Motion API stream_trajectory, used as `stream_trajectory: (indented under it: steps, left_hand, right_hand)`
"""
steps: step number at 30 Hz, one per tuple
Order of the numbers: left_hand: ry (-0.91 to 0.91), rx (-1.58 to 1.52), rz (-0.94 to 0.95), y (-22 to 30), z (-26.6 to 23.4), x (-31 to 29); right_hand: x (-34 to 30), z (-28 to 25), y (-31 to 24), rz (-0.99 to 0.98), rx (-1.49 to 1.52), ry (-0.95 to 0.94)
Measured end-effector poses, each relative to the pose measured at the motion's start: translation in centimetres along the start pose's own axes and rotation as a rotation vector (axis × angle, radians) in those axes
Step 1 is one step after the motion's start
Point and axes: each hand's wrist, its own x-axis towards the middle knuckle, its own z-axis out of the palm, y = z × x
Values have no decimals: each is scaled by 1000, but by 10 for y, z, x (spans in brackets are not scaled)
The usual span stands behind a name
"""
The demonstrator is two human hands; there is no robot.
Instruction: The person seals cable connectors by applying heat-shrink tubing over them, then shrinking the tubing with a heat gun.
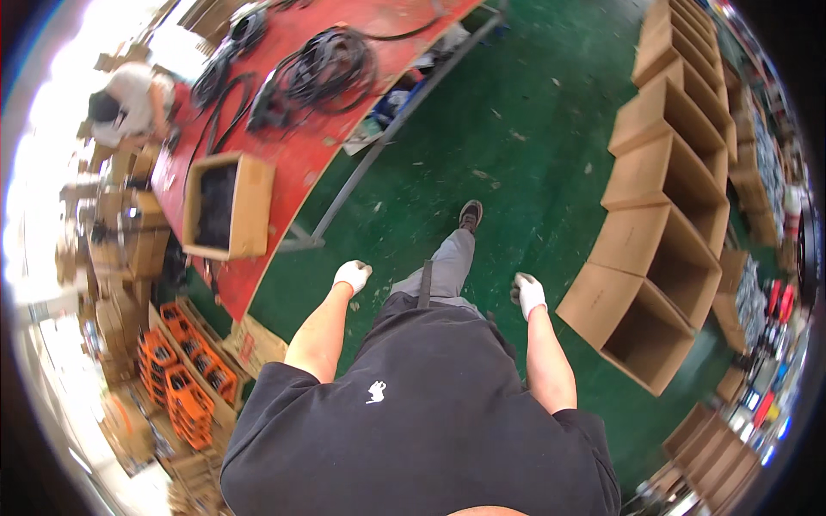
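Note:
My left hand point(354, 276), in a white glove, hangs beside my left hip with its fingers curled in. Nothing shows in it. Nearest to it is the corner of a red-topped table point(297, 163), a short way off to the left. On my right side hangs my right hand point(529, 294), also in a white glove, its fingers bent toward the palm and nothing visible in them. To its right stands a row of open cardboard boxes point(602, 292), apart from the hand. One shoe point(471, 215) is forward on the green floor.
On the table lie coiled black cables point(327, 67) and a cardboard box point(251, 206) with dark contents. A person point(129, 103) bends at its far side. Orange parts point(185, 374) are stacked at the lower left. Scraps litter the green floor point(525, 163). Loaded shelves point(761, 189) line the right.

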Motion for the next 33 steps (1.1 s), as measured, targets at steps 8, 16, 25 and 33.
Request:
stream_trajectory:
  steps: [8, 16, 25, 33]
  left_hand:
    - [-236, 396, 290, 231, -27, 187]
    - [-268, 265, 568, 592, -49, 303]
    - [-173, 378, 513, 765, -60, 411]
    - [-202, 162, 272, 921, -97, 478]
  right_hand:
    - [32, -99, -101, -63, -114, 176]
    - [86, -227, -102, 245, 395, 531]
    - [287, -290, -218, 248, -270, 423]
    - [443, -521, -609, -91, 90, 459]
